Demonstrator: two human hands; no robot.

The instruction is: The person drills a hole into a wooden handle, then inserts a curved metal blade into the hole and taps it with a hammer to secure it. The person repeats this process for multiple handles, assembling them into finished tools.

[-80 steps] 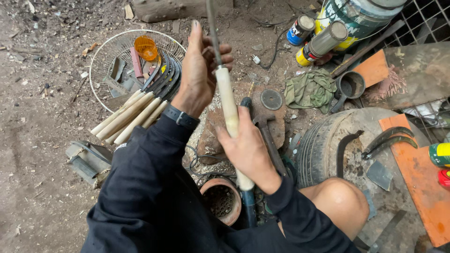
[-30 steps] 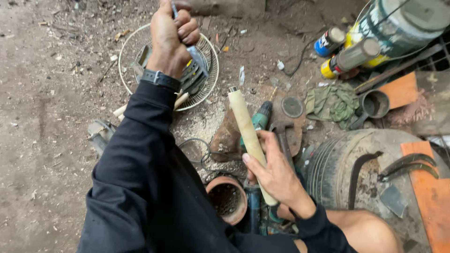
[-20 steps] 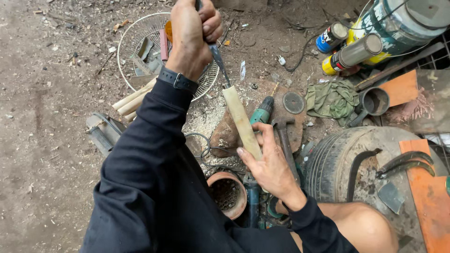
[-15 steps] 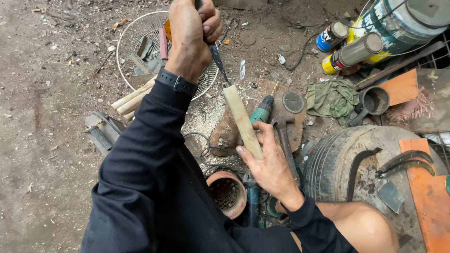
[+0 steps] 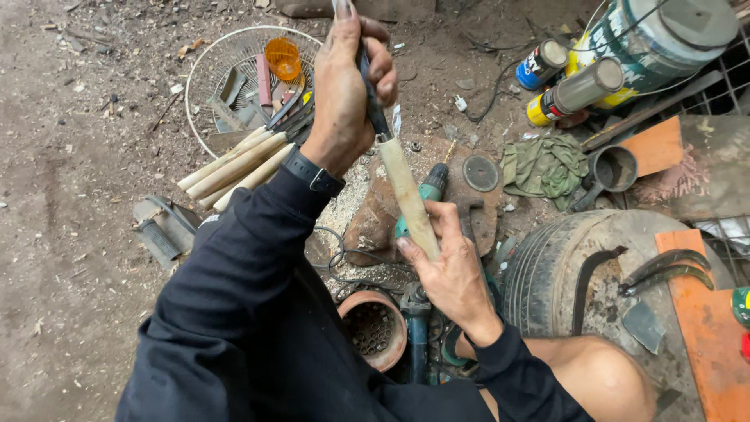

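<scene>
Hands at work over a littered dirt floor (image 5: 70, 234), seen from above. Left hand (image 5: 344, 94) raised, fingers (image 5: 383, 70) clamped around the dark metal blade (image 5: 373, 105) fitted into the top end of a pale wooden handle (image 5: 408, 195). Right hand (image 5: 449, 270) lower down, fingers wrapped tight around the bottom part of the same handle, thumb lying along the wood. Handle tilted, upper end leaning toward the left hand, lower end hidden inside the right grip. Black watch (image 5: 312, 173) on the left wrist, dark sleeves on both arms. Behind the left hand, a round wire basket (image 5: 207, 74) on the ground, holding an orange plastic cup (image 5: 283, 56) and assorted small tools. More pale wooden handles (image 5: 234, 168) lying in a bundle, leaning out over the basket's near rim. Below the handle, a brown stone block (image 5: 371, 227) dusted with shavings, and a green power tool (image 5: 430, 189) just beside it. Clay pot (image 5: 375, 328) near the right forearm, opening upward. Old tyre (image 5: 547, 266) to the right, a curved sickle blade (image 5: 664, 266) resting on top. Crumpled green cloth (image 5: 543, 164) farther back, near two spray cans (image 5: 558, 78) lying on their sides. Orange board (image 5: 711, 344) at the right edge.
</scene>
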